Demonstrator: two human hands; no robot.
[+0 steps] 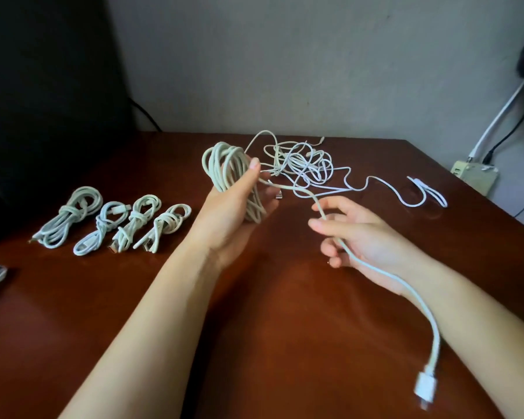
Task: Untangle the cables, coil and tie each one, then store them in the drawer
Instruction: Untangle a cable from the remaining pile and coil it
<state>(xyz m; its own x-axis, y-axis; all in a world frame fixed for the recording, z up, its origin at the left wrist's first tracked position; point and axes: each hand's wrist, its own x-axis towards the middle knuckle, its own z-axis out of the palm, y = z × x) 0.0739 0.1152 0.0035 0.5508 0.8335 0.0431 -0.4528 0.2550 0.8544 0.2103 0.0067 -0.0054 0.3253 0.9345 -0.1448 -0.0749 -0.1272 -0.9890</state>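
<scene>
Coil in my left hand, tail in my right hand.
Over the table's middle, my left fingers wrap the coil; right fingers curl loosely round the tail.

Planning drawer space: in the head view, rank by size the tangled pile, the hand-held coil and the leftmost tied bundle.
Largest: tangled pile; then hand-held coil and leftmost tied bundle, too alike to rank.

Left hand grips coiled cable; right hand pinches its loose end. Four tied bundles lie on table.
</scene>
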